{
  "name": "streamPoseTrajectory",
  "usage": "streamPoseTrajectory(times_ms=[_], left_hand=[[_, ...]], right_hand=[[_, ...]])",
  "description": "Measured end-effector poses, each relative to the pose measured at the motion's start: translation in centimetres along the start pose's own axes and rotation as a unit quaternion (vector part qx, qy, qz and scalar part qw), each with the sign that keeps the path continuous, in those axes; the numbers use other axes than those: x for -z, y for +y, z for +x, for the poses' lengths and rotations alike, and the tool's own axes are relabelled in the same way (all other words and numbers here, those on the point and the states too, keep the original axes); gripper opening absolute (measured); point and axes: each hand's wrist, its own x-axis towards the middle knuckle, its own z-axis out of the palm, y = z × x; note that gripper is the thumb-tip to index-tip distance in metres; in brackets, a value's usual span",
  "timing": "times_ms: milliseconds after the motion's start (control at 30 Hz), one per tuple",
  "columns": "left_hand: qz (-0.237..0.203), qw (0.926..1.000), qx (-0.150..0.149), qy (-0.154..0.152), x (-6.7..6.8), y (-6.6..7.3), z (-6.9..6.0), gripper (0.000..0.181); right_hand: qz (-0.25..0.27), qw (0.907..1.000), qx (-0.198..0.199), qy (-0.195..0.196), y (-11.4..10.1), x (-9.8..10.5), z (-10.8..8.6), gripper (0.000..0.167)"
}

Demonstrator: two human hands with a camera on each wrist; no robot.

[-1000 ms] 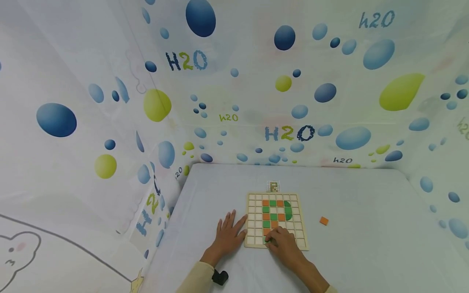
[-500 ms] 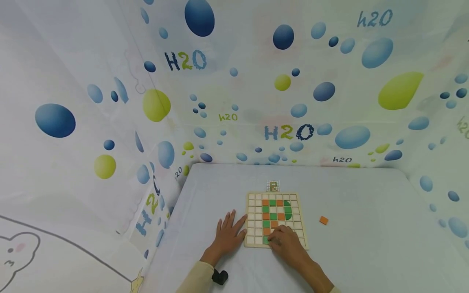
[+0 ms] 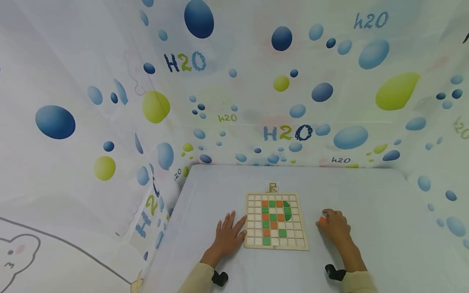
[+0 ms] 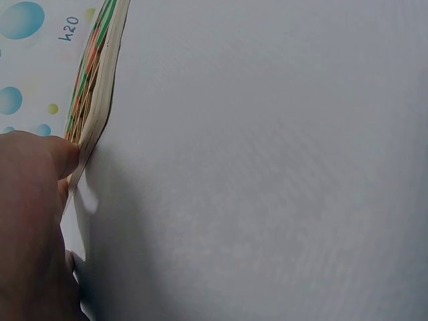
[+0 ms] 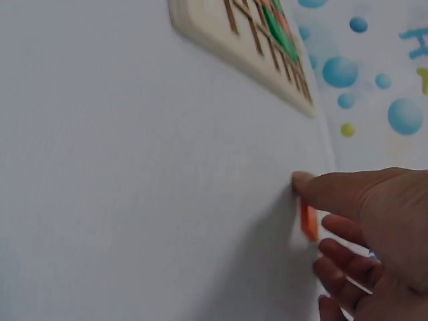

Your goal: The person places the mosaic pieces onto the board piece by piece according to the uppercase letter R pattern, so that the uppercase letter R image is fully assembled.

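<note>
A wooden grid board (image 3: 301, 228) lies on the table, with orange and green square tiles and a rounded green edge piece forming a letter-like shape. My left hand (image 3: 228, 237) rests on the table with fingers spread. Its thumb (image 4: 63, 157) touches the board's left side. Right of the board, my right hand (image 3: 336, 228) pinches a loose orange tile (image 3: 323, 219) between thumb and fingers. In the right wrist view, the thumb (image 5: 334, 190) is at the upper end of the orange tile (image 5: 308, 221); part of the tile is hidden.
A small patterned card (image 3: 272, 186) lies just behind the board. Black wrist-worn devices sit at the left wrist (image 3: 220, 278) and the right wrist (image 3: 335, 272). Printed sheets (image 3: 234, 89) with bubbles and lettering enclose the white table (image 3: 381, 203) at the back and sides.
My right hand has left the board's lower part and moved right to the loose orange tile. A green tile it covered in the lower rows now shows. The left hand stays in place.
</note>
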Motion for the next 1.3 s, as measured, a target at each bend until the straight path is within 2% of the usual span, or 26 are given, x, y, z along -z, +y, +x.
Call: streamPoseTrajectory(times_ms=[100,267,567,733,1033,1167,1300], left_hand=[[0.007,1.0,0.003,-0.003,0.0,0.1,-0.1,0.054],[0.004,0.9999,0.005,-0.01,0.4,0.5,-0.1,0.054],[0.018,0.999,0.021,-0.036,0.6,0.6,0.0,0.055],[0.02,0.9991,0.02,-0.032,0.4,0.2,0.1,0.055],[0.018,0.9996,0.015,-0.014,-0.1,-0.1,0.1,0.055],[0.008,0.9998,0.012,-0.016,0.2,0.2,0.0,0.055],[0.019,0.9992,0.022,-0.029,0.6,0.5,0.0,0.055]], right_hand=[[0.004,0.9997,-0.013,-0.021,0.9,0.4,0.2,0.04],[0.02,0.9995,0.001,-0.026,1.2,0.4,0.5,0.032],[0.022,0.9995,-0.01,-0.019,1.7,0.0,-0.3,0.033],[0.041,0.9989,-0.008,-0.023,1.8,-0.3,-1.0,0.034],[0.054,0.9978,0.025,-0.03,0.5,-1.4,-2.4,0.028],[0.076,0.996,0.028,-0.037,-0.5,-1.8,-3.0,0.028],[0.079,0.9944,0.036,-0.061,-2.0,-2.1,-3.5,0.031]])
